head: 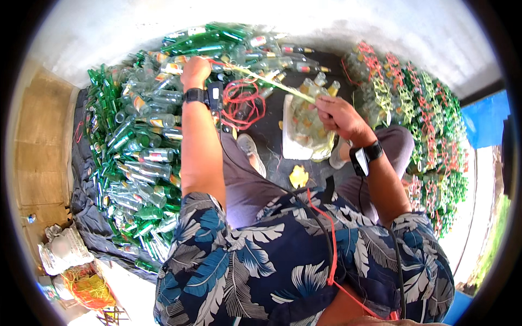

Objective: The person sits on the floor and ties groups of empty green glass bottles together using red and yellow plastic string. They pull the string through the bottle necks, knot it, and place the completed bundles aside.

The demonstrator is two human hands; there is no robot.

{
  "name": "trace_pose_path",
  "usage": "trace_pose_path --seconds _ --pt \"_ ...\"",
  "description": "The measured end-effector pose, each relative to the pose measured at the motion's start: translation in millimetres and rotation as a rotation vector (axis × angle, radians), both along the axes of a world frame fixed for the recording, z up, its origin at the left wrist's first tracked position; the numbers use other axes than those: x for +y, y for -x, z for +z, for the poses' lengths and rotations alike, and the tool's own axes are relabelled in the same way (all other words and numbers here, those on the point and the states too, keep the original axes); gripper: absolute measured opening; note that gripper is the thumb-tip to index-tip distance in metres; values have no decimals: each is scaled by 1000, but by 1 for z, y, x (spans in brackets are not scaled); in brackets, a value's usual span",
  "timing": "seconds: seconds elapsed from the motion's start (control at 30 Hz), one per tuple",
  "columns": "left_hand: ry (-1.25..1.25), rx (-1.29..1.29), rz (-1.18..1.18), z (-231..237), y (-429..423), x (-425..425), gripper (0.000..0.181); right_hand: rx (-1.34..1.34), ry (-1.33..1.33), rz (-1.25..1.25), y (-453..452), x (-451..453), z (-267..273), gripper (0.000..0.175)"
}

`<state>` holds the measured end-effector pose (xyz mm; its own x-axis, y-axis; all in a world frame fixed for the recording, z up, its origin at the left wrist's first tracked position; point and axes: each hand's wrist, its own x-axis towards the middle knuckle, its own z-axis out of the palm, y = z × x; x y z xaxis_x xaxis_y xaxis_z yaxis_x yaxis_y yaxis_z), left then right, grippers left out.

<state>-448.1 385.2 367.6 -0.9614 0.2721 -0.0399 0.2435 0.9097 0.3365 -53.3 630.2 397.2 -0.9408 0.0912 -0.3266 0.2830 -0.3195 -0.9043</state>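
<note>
A pale yellow plastic strap (pixel 269 80) stretches slanting between my hands, with a thin red strand near its left end. My left hand (pixel 196 70) is closed around that end, raised over the loose bottles. Its fingers are mostly hidden. Between thumb and fingers, my right hand (pixel 338 116) pinches the other end. Just below that hand, clear glass bottles (pixel 308 122) stand packed in a white plastic container (pixel 290 132) between my feet. A tangle of red strapping (pixel 244 104) lies on the dark floor sheet beside my left wrist.
Loose green and clear bottles (pixel 142 153) are heaped at left and far side. Bottles bundled with red and yellow strapping (pixel 424 110) are stacked at right. A yellow scrap (pixel 299 176) lies before me. Coloured strapping (pixel 87 287) sits at lower left. Cables run along both my arms.
</note>
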Motion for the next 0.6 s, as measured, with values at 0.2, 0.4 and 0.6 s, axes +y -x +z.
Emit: trace_pose_path --seconds 0.2,0.4,0.6 --pt "206 -55 62 9 -44 8 31 -69 98 6 -41 19 -15 27" --pt "-325 -18 -610 12 -152 50 52 -16 224 73 -51 9 -41 23" --pt "-507 -735 -1007 -25 -235 78 46 -44 178 169 -51 -5 -38 22"
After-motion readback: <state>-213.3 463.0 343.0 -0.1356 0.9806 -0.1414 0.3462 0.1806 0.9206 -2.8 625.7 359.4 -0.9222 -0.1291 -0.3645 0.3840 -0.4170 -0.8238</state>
